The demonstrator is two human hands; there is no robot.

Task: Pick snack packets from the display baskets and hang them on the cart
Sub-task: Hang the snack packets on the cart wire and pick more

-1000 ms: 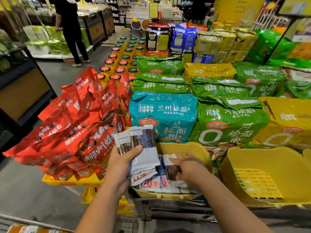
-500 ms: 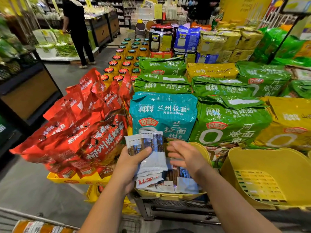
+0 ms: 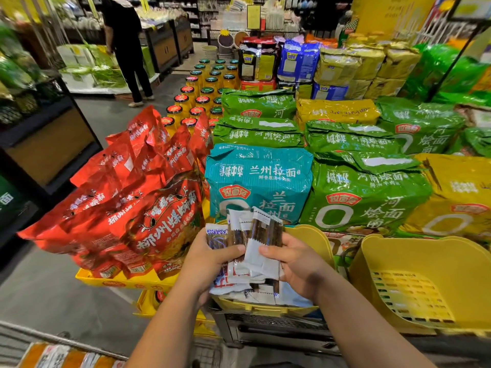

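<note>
Several white snack packets (image 3: 255,243) with dark windows are fanned upright between both hands, above a yellow display basket (image 3: 313,240) that holds more of the same packets (image 3: 265,290). My left hand (image 3: 210,261) grips the stack from the left, thumb across the front. My right hand (image 3: 297,261) pinches the rightmost packet, thumb on its white lower part. A strip of the cart's rim (image 3: 32,338) shows at the bottom left, with orange and white packets (image 3: 66,358) below it.
A second yellow basket (image 3: 425,282) stands to the right. Red noodle bags (image 3: 127,205) pile up on the left, teal, green and yellow noodle packs (image 3: 260,181) behind. Jars (image 3: 196,94) stand farther back. A person in black (image 3: 125,46) stands in the aisle at the far left.
My right hand rose out of the basket with a packet and brought it against the stack in my left hand. The stack now sits higher and closer to centre.
</note>
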